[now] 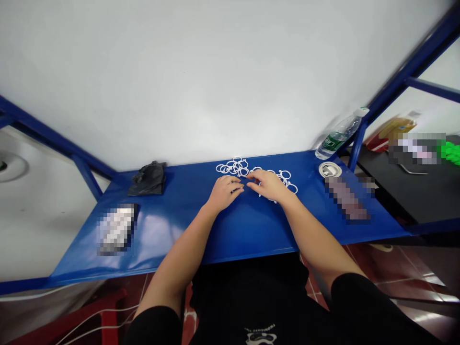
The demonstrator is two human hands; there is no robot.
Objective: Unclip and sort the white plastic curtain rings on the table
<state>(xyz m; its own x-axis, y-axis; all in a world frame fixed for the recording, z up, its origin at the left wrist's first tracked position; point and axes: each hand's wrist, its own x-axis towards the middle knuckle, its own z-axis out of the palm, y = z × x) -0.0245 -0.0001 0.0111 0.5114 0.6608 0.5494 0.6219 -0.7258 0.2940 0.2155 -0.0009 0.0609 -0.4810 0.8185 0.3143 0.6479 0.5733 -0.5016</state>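
Over the blue tabletop (237, 230), my left hand (223, 192) and my right hand (270, 185) face each other with a narrow gap between the fingertips. My left hand has its thumb apart from its bent fingers, and nothing shows in it. The fingers of my right hand are curved and spread, also with nothing visible in them. Just beyond my left hand lies a loose pile of white plastic rings (233, 166) with small knobs, like curtain rings. More white rings (285, 175) lie around and partly beneath my right hand, which hides some of them.
A black plastic bag (149, 178) and a blurred pale item (117, 229) are at the left. On the right are a water bottle (341, 134), a white coiled roll (329, 170) and a blurred brownish object (348, 199). A white wall (215, 86) rises behind the table.
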